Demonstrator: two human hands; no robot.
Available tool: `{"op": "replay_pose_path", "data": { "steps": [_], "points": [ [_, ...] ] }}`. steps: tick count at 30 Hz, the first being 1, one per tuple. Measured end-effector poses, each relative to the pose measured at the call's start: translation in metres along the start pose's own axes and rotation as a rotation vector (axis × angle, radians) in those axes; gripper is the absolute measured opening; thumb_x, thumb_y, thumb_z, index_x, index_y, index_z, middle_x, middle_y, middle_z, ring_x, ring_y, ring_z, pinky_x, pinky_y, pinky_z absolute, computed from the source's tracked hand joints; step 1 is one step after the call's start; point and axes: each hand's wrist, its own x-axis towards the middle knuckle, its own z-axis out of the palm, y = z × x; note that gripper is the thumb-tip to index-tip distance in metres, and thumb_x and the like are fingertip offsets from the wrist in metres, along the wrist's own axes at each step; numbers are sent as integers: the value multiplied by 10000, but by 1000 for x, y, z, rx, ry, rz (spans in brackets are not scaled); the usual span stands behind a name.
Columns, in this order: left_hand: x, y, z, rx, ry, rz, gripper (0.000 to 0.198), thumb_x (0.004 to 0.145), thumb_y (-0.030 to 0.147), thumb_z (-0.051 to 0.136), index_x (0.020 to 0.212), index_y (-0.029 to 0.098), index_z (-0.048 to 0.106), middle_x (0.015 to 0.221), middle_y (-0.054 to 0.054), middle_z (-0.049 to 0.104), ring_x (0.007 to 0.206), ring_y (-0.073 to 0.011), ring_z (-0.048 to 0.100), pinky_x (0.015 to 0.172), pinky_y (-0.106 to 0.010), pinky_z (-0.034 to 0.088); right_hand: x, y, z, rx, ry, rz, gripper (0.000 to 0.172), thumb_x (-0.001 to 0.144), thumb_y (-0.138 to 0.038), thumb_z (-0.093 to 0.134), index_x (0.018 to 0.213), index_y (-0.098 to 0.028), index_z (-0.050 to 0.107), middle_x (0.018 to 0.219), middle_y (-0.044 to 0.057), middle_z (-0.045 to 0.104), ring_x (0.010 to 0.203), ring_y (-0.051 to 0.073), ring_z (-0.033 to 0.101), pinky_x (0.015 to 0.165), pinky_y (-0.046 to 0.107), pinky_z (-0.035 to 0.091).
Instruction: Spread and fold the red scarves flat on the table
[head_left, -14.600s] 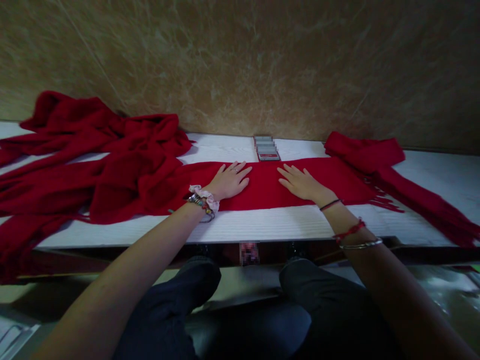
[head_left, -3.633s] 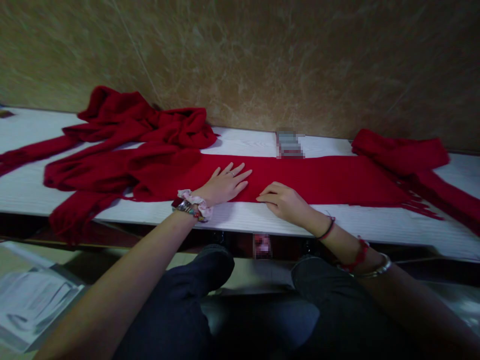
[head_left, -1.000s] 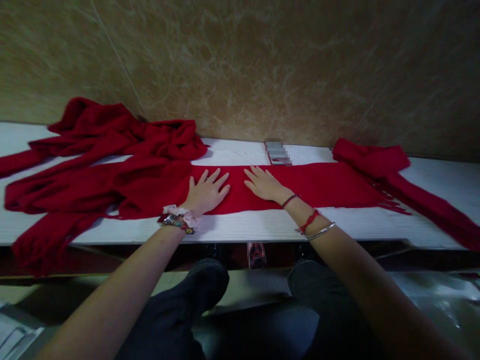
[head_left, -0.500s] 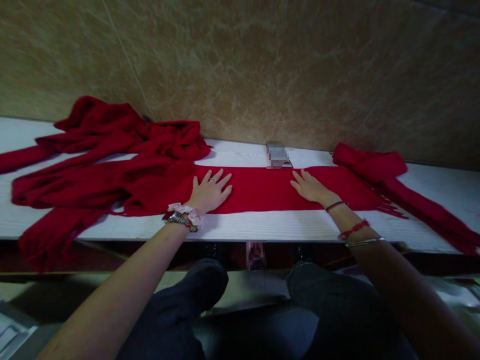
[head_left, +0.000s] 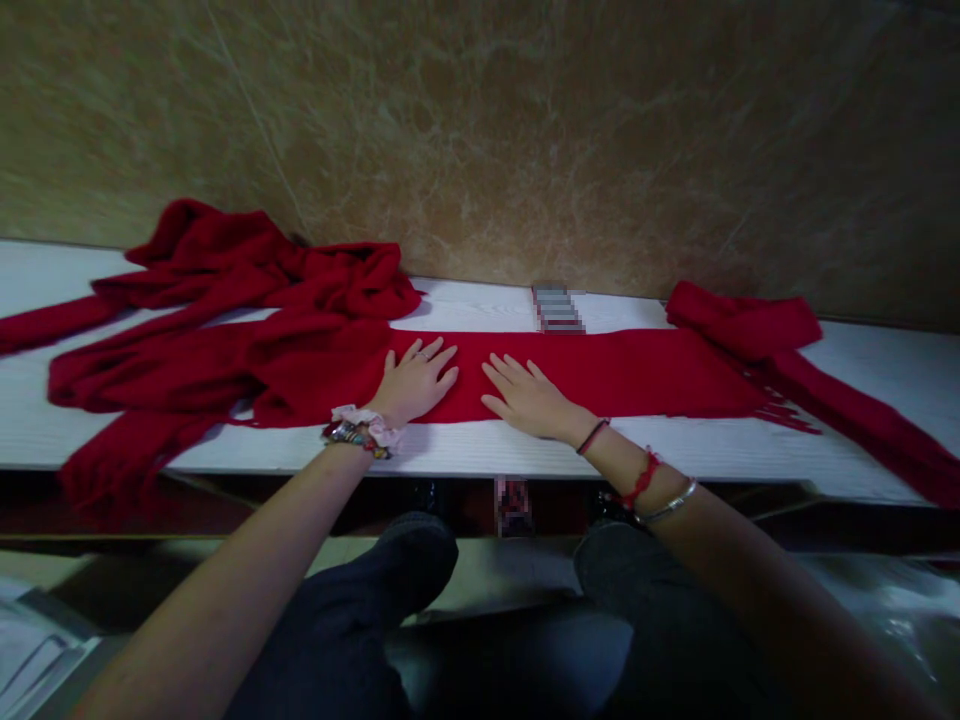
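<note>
Lying flat along the white tabletop [head_left: 525, 460], the red scarf [head_left: 637, 370] runs left to right, its long axis parallel to the tabletop's near edge and to the brown marbled wall [head_left: 525, 130] behind. Its right end points toward the right and finishes in a fringe [head_left: 780, 412] that shows clearly; its left end cannot be traced, because it disappears under or into a heap of red cloth [head_left: 225, 320] bunched on the left, where separate pieces are hard to tell apart. Part of that heap hangs over the near edge of the tabletop and is lost in shadow.

The left hand [head_left: 415, 382] lies palm down on the scarf with fingers spread, gripping nothing; a ring shows on one finger and a scrunchie and beaded bracelets [head_left: 358, 432] sit at the wrist. The right hand [head_left: 527, 398] also rests flat and open on the scarf, just beside the left hand, fingers pointing up and to the left, holding nothing; cords and a bangle [head_left: 664, 505] ring that wrist.

Behind the scarf, against the wall, a small object [head_left: 556, 308] is blurred out and cannot be identified. Another red scarf [head_left: 795, 350] lies at the right, its far end cut off by the picture's edge. Below the tabletop the person's dark-trousered knees [head_left: 420, 580] are dim.
</note>
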Motion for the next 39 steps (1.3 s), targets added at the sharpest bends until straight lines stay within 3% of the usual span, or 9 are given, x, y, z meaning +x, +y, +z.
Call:
{"op": "replay_pose_path", "data": {
  "steps": [4,8,13,16,22,28,31,34,39],
  "points": [
    [-1,-11,-1,6,-6,34,501,927,387,237,1387,233,363,1482,-48,287,1366,-242,239,1074,-516,226,-5,7,0,-7,6,10,598,927,-443,257,1418,-105,300,1493,121,246,1375,263,207,1107,489,183],
    [-6,-41,-1,32,7,68,516,920,383,235,1382,200,374,1481,-58,290,1361,-218,255,1082,-436,259,-8,8,-1,-12,-3,13,600,926,-440,263,1420,-101,297,1494,121,240,1374,273,205,1106,493,188],
    [-16,-69,-2,66,66,93,555,905,336,214,1329,56,437,1423,-142,378,1322,-208,333,1099,-337,259,-5,5,-5,21,-56,22,616,925,-445,273,1422,-80,285,1497,141,213,1380,290,176,1099,523,187],
    [-20,-67,-6,84,69,155,545,906,306,203,1301,39,467,1389,-150,424,1302,-201,364,1098,-313,261,5,-5,-8,61,-36,25,649,917,-466,292,1413,-48,289,1492,167,218,1377,313,174,1090,545,195],
    [-31,-51,-13,54,-34,235,539,925,394,221,1368,139,392,1453,-85,344,1347,-169,286,1102,-321,232,18,-31,-3,78,8,-168,588,925,-419,330,1396,-67,334,1484,135,262,1374,277,204,1109,502,183],
    [-39,-52,-4,95,-79,232,503,940,386,225,1389,199,354,1488,-73,269,1377,-200,208,1100,-399,191,9,-28,4,78,70,-247,492,927,-361,380,1348,-111,428,1429,129,384,1332,271,312,1088,500,241],
    [-39,-52,-7,53,-35,255,493,935,381,244,1357,181,403,1468,-91,313,1354,-218,261,1088,-412,221,5,-24,-1,90,136,-382,376,919,-289,429,1231,-126,559,1323,113,525,1255,224,430,1064,414,314],
    [-42,-49,-19,-46,-36,380,470,891,403,358,1254,150,517,1348,-104,472,1235,-208,429,1042,-344,319,2,-23,-11,79,162,-487,293,894,-214,481,1135,-127,622,1196,103,620,1125,195,533,981,356,404],
    [-46,-40,-35,-85,-80,548,323,808,235,471,1086,153,614,1090,-65,613,996,-157,566,901,-257,438,-1,-23,-22,-2,104,-450,277,848,-78,492,1077,-147,632,1041,81,669,951,176,582,816,318,462]
  ]
}}
